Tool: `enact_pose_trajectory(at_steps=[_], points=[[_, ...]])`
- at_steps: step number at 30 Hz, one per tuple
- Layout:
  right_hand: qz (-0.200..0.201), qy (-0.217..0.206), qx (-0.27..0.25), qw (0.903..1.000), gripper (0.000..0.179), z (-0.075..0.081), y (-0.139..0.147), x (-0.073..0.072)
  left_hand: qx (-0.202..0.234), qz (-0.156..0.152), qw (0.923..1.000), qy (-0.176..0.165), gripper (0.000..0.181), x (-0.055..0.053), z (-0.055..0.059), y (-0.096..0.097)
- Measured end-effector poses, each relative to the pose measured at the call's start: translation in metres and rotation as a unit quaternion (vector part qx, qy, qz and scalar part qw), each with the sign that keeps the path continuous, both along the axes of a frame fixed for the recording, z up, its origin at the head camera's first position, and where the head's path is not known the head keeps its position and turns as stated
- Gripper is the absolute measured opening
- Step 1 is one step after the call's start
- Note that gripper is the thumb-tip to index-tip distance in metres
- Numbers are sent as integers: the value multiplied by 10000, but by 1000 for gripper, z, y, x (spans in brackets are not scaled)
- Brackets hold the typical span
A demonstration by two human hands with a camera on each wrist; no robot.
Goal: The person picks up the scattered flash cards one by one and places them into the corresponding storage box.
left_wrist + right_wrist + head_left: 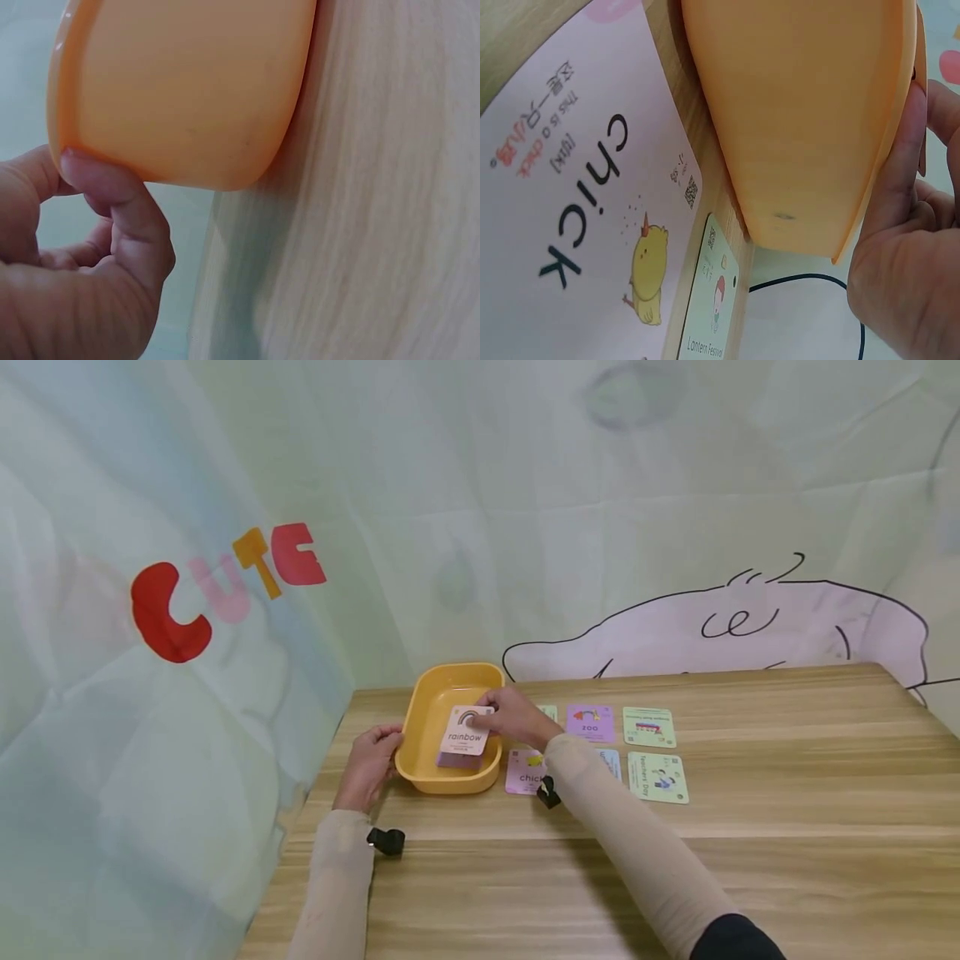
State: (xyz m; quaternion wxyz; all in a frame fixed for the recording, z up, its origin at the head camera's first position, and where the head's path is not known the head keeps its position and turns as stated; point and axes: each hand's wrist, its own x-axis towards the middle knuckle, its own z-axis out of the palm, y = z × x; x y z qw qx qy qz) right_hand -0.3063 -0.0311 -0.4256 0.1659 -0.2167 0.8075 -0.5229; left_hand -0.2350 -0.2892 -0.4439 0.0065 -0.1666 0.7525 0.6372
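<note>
Card, white, printed "rainbow" (463, 737) beneath a rainbow picture: held face up over the interior of the tray, near its right side. Whether it touches what lies below cannot be told.

Right hand (517, 717): closed in a pinch on the card's upper right edge, thumb and fingers together; the forearm crosses the table from the lower right.

Purple piece (459, 761): inside the tray, below the rainbow card and mostly covered by it.

Tray, yellow-orange, rounded corners (453, 784): standing on the table near its far left part.

Left hand (369, 764): thumb and fingers closed on the tray's rim at its left side.

Cards, six, face up in two rows right of the tray. Far row: "Lantern Festival" card (711, 289), partly hidden in the head view; purple "zoo" card (591, 725); green card with inverted lettering (648, 728). Near row: pink "chick" card (522, 777); blue card (612, 762), mostly behind the right sleeve; green "Teachers' Day" card (658, 778).

Table (450, 885): wood-grained.

Backdrop (420, 527): pale cloth, lettered "CUTE" at left.
</note>
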Motion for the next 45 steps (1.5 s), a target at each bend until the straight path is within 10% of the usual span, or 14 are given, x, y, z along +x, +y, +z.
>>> enact_pose_trajectory(at_steps=[45], points=[[-191, -146, 77, 9997, 17, 2, -2, 2, -48, 35, 10000, -35, 31, 0, 2, 1]])
